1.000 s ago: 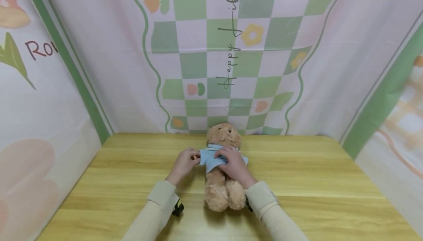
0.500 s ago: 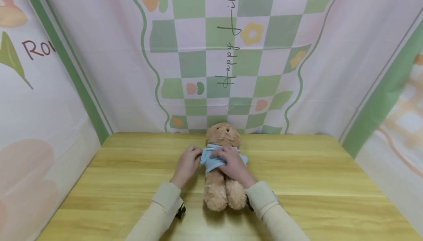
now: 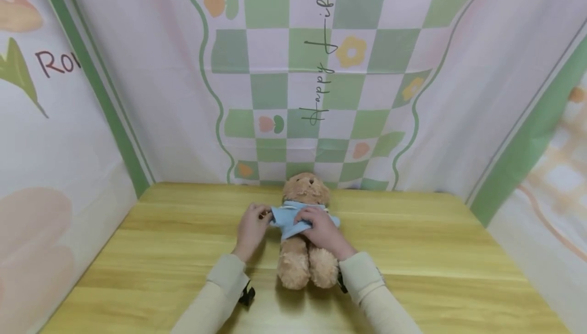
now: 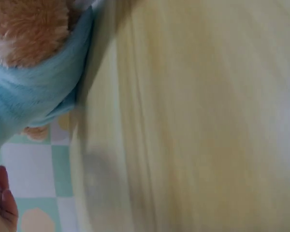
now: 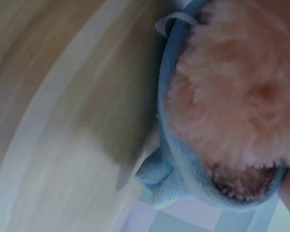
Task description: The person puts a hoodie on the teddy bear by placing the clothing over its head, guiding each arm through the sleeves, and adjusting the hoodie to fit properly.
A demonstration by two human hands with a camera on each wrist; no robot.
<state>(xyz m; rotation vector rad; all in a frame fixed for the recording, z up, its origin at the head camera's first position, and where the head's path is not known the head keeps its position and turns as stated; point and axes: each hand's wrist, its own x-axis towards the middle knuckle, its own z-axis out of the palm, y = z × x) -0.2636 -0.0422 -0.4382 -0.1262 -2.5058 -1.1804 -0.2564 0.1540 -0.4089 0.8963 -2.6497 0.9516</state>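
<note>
A brown plush teddy bear (image 3: 293, 268) lies on its back on the wooden table, feet toward me. It wears a light blue shirt (image 3: 288, 218), whose sleeve at the left is drawn outward. My left hand (image 3: 251, 229) pinches the end of that sleeve; the left wrist view catches a fingertip on the blue cloth (image 4: 34, 94) and other fingers curled below. Across the bear's belly lies my right hand (image 3: 323, 229), holding the shirt near its lower hem. In the right wrist view the hem (image 5: 217, 193) stands off the fur, and most of that hand is out of frame.
The wooden table (image 3: 412, 252) extends to both sides of the bear. A checked green and white curtain (image 3: 302, 89) rises behind its far edge, near the bear's head. Printed cloth walls (image 3: 59, 145) flank the table.
My left hand moved in against the sleeve, then back out to the left, stretching the cloth again. My right hand has kept its place on the shirt. The bear appears slightly farther left.
</note>
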